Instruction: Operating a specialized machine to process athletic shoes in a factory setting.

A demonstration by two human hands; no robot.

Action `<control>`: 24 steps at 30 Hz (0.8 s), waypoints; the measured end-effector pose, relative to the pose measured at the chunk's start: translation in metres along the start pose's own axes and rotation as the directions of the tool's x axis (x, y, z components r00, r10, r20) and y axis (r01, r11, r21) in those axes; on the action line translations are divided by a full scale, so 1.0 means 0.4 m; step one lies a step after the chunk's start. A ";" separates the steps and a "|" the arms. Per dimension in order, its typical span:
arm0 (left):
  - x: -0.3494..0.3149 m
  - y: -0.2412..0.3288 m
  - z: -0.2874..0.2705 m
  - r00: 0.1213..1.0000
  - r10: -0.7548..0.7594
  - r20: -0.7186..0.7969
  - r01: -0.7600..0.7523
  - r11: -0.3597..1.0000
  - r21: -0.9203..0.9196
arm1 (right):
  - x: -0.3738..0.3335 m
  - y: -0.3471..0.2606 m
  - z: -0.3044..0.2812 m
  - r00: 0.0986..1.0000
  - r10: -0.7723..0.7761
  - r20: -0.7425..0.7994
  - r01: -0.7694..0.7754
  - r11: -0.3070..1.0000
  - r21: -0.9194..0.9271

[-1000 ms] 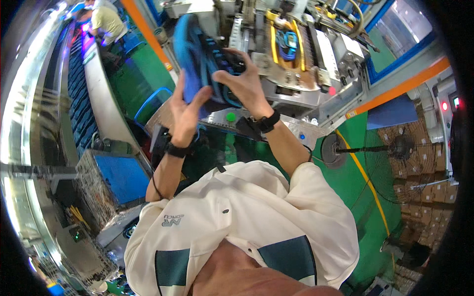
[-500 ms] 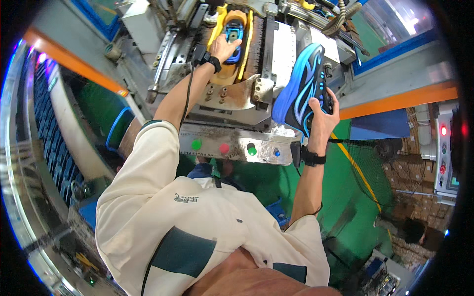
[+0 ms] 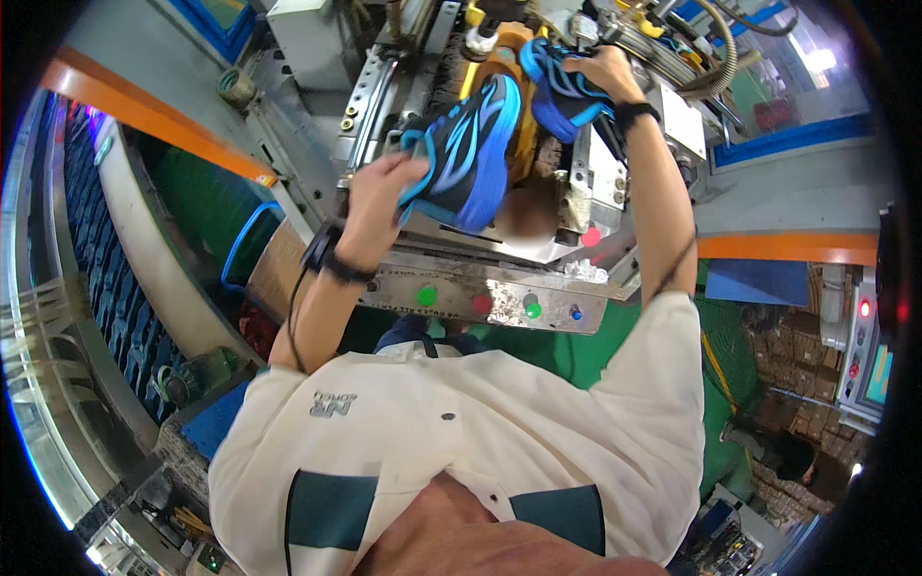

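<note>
My left hand (image 3: 376, 211) is closed on the heel end of a black and blue sneaker (image 3: 471, 158), its toe pointing up and away and its blue-purple sole turned to the right. Farther up and to the right, my right hand (image 3: 607, 75) grips a second black and blue sneaker (image 3: 559, 101), tilted over the right side of the machine. My fingers there are partly hidden behind the shoe. Between and behind the two shoes shows the machine's tan pad (image 3: 501, 65), mostly covered by the left sneaker.
A metal control panel (image 3: 451, 301) with green, red and blue buttons runs along the machine's front. Metal rails (image 3: 370, 115) and a ribbed hose (image 3: 722, 58) flank the pad. Orange-edged frame bars (image 3: 788, 248) stand on both sides. A person (image 3: 780, 453) is at the far lower right.
My left hand has come back toward me from the machine's pad and now holds a sneaker. My right hand has moved up and forward over the machine, still with a sneaker in it.
</note>
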State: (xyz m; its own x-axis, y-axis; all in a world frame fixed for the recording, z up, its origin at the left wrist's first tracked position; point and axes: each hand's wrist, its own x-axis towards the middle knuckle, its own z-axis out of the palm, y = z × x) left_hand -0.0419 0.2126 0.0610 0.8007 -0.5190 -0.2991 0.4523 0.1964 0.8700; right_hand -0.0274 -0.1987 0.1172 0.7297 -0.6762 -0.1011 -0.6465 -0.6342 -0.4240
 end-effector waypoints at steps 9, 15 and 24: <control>-0.589 0.075 -0.237 0.818 0.295 -0.494 -0.253 0.956 0.151 | 0.121 -0.119 0.506 0.934 -0.075 -0.348 -0.032 0.956 -0.292; -0.812 -0.134 -0.230 0.477 0.163 -0.863 -0.246 0.968 0.047 | -0.253 -0.125 0.367 0.670 -0.688 -0.277 0.683 0.718 -0.132; -1.070 -0.401 -0.137 0.146 -0.075 -0.986 -0.328 0.937 -0.120 | -0.887 -0.073 0.859 0.418 -0.862 0.286 0.866 0.474 0.161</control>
State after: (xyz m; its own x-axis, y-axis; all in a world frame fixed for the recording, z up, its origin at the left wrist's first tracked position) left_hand -0.4356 0.4490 0.0281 0.4708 0.7298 -0.4958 0.2087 0.4539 0.8663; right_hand -0.1909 0.1888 -0.1438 0.9263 0.3710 0.0656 0.3613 -0.8257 -0.4333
